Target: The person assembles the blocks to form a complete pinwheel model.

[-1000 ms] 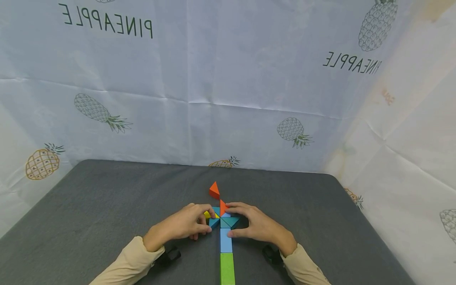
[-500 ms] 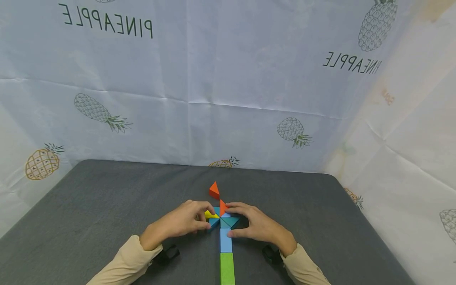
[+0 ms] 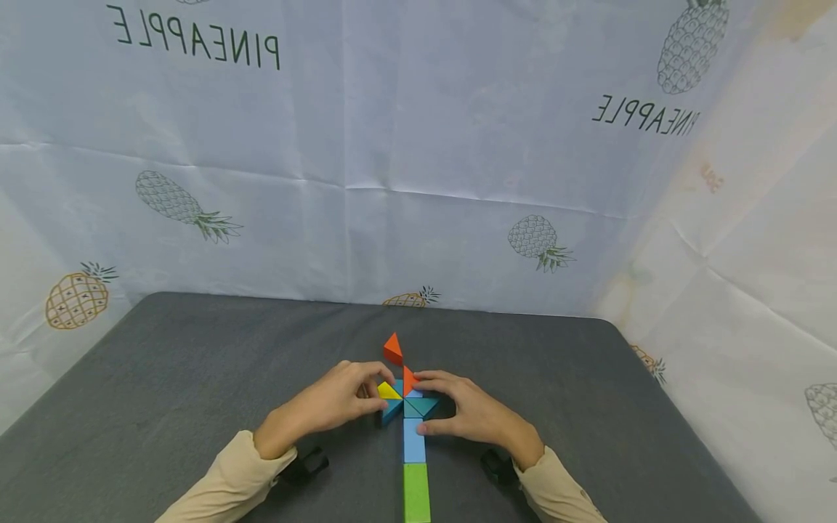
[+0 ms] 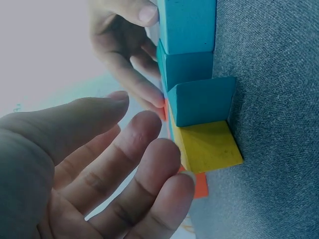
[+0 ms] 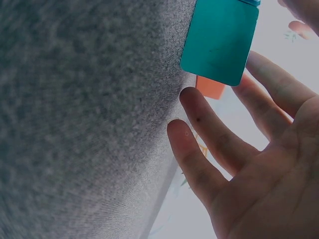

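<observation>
Wooden blocks form a pinwheel shape on the table in the head view. My left hand (image 3: 336,398) curves loosely beside the yellow triangular block (image 3: 388,391), its thumb and fingertips spread apart. In the left wrist view, nothing sits between them. A blue triangular block (image 4: 204,102) adjoins the yellow one. My right hand (image 3: 480,410) reaches round the other side, with fingertips at an orange triangular block (image 3: 409,381) and thumb at the edge of a light blue rectangular block (image 3: 413,444). Teal triangular blocks (image 3: 428,405) lie under its arch.
A green rectangular block (image 3: 416,490) continues the column toward the near edge. Another orange triangular block (image 3: 393,350) lies beyond the pinwheel on the dark grey table (image 3: 556,363). A pineapple-print cloth (image 3: 418,145) hangs behind.
My left hand's fingers have lifted away from the yellow triangular block, which shows more fully and sits snugly between the blue pieces. The right hand has stayed in place.
</observation>
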The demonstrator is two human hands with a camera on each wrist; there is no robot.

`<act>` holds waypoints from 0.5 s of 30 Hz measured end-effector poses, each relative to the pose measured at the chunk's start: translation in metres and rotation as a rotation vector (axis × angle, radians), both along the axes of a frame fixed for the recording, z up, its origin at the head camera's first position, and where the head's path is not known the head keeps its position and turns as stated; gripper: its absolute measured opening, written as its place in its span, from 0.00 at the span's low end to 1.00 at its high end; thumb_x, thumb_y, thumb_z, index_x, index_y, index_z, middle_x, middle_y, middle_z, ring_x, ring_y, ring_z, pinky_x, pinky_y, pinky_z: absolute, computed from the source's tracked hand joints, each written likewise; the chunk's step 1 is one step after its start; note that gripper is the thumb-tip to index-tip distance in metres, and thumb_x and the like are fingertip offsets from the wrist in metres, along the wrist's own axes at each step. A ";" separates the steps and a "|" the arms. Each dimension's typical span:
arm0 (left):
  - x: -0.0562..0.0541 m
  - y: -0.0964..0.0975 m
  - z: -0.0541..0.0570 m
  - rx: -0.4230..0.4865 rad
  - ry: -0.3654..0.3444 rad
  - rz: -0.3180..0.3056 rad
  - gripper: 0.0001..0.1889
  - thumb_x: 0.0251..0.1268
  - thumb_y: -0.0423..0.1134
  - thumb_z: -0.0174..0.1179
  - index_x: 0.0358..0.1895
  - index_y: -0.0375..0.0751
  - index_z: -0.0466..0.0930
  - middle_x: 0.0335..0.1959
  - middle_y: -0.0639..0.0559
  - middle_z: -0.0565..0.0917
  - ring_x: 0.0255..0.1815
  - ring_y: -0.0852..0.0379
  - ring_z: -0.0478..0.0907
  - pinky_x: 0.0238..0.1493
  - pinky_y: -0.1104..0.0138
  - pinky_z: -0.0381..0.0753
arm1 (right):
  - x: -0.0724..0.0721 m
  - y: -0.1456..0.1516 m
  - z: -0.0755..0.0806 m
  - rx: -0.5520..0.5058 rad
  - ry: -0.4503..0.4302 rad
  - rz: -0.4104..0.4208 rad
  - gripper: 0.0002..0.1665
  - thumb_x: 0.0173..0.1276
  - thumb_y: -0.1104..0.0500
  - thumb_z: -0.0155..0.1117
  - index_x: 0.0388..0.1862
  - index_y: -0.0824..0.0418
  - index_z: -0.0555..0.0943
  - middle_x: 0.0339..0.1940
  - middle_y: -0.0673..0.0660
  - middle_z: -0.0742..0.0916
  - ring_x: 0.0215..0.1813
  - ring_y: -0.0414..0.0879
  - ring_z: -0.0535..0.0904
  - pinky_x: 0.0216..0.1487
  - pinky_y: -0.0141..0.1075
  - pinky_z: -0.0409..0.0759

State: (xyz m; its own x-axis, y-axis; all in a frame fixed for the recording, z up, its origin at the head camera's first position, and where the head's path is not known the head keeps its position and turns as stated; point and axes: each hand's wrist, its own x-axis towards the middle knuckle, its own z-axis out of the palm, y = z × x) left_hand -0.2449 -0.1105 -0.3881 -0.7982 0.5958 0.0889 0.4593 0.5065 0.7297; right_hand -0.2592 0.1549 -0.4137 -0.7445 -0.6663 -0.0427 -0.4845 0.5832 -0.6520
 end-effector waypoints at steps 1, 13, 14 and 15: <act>0.000 0.000 0.000 0.004 0.002 0.004 0.14 0.64 0.32 0.65 0.52 0.32 0.80 0.28 0.52 0.86 0.23 0.68 0.76 0.27 0.72 0.77 | 0.000 0.000 0.000 -0.002 0.002 0.002 0.40 0.64 0.40 0.69 0.70 0.55 0.73 0.75 0.50 0.72 0.75 0.52 0.67 0.69 0.57 0.70; -0.005 0.002 -0.001 0.037 0.091 0.076 0.12 0.66 0.34 0.64 0.50 0.36 0.81 0.33 0.54 0.84 0.30 0.67 0.77 0.30 0.73 0.78 | 0.000 0.000 0.000 -0.009 0.001 0.003 0.39 0.64 0.40 0.69 0.70 0.56 0.73 0.74 0.51 0.72 0.75 0.53 0.67 0.69 0.58 0.69; -0.006 0.002 -0.002 0.036 0.099 0.082 0.12 0.66 0.34 0.64 0.50 0.36 0.81 0.34 0.53 0.84 0.30 0.66 0.77 0.31 0.73 0.78 | 0.000 0.000 0.000 -0.008 0.003 0.003 0.40 0.64 0.40 0.69 0.70 0.56 0.73 0.74 0.51 0.72 0.75 0.53 0.67 0.69 0.58 0.69; -0.008 0.002 -0.002 0.034 0.109 0.087 0.11 0.66 0.34 0.64 0.50 0.36 0.81 0.35 0.52 0.84 0.31 0.66 0.77 0.31 0.73 0.78 | 0.000 0.000 0.000 -0.007 0.004 0.004 0.40 0.64 0.40 0.69 0.70 0.56 0.73 0.74 0.51 0.72 0.75 0.53 0.67 0.69 0.58 0.69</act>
